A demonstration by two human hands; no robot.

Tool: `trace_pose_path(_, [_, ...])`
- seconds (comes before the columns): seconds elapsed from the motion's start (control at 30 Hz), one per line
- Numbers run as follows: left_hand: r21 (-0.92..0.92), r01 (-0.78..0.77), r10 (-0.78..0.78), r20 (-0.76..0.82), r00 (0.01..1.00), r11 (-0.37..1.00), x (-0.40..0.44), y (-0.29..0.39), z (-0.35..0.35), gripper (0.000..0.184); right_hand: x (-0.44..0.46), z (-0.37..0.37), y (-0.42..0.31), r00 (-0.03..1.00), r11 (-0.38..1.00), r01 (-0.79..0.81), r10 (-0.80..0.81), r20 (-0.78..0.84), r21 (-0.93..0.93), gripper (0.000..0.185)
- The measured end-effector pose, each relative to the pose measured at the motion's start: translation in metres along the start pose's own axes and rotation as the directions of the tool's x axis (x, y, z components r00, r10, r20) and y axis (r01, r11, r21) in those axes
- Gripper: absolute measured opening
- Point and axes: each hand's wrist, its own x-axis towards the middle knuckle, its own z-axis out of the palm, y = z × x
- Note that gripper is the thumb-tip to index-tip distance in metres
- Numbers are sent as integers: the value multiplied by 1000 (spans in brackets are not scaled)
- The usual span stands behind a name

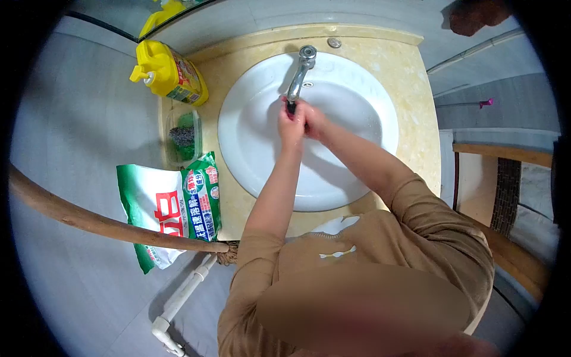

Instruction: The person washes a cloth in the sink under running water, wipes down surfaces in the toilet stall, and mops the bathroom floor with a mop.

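Both my hands are together under the spout of the chrome faucet (296, 80), above the white oval basin (250, 172). My left hand (289, 124) has its fingers curled close to the tap's mouth. Against it from the right presses my right hand (311, 118), also with bent fingers. A small dark thing (291, 107) shows between the hands and the spout; what it is I cannot make out. The fingertips are largely hidden, and whatever lies between the palms is too small to name.
On the counter's left stand a yellow pump bottle (175, 74) and a clear container (183, 137) with green and dark scrubbers. A green and white bag (172, 208) lies at the left edge, with a wooden stick (95, 220) across it. A round drain cap (334, 43) sits behind the basin.
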Motion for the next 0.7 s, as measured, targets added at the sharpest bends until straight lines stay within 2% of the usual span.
trace_pose_path(0.03, [280, -176, 179, 15, 984, 944, 3, -3, -3, 39, 10, -9, 2, 1000, 993, -4, 1, 25, 115, 23])
trace_pose_path(0.07, [532, -329, 340, 81, 937, 780, 6, -9, -8, 40, 20, -19, 5, 999, 973, -9, -2, 50, 232, 24])
trace_pose_path(0.1, [727, -442, 464, 190, 865, 526, 9, -12, -13, 40, 25, -24, 7, 997, 938, -17, -9, 74, 347, 25])
trace_pose_path(0.13, [756, -492, 522, 236, 820, 431, 10, -12, -17, 39, 4, -2, -9, 999, 909, -26, 12, 37, 417, 31])
trace_pose_path(0.23, [800, -587, 646, 385, 659, 123, 10, -11, -25, 37, -9, 14, -19, 985, 922, -165, 171, 14, 351, 36])
trace_pose_path(0.33, [808, -490, 539, 266, 799, 328, 8, -6, -28, 32, -1, 13, -4, 975, 971, -198, 209, -80, 132, 40])
trace_pose_path(0.43, [744, -499, 581, 184, 793, 445, 14, -16, -26, 27, -3, 22, 6, 977, 998, -63, 68, -200, 30, 40])
trace_pose_path(0.53, [803, -474, 638, 159, 754, 361, 20, -21, -27, 23, -14, 27, -2, 948, 945, -189, 104, -302, -267, 42])
trace_pose_path(0.63, [853, -326, 438, 130, 889, 408, 27, -16, -32, 24, 2, -1, 7, 972, 863, -126, 8, -237, -489, 43])
trace_pose_path(0.7, [828, -228, 364, 32, 931, 511, 30, -12, -31, 25, -3, -2, -4, 978, 801, 2, -126, -166, -599, 44])
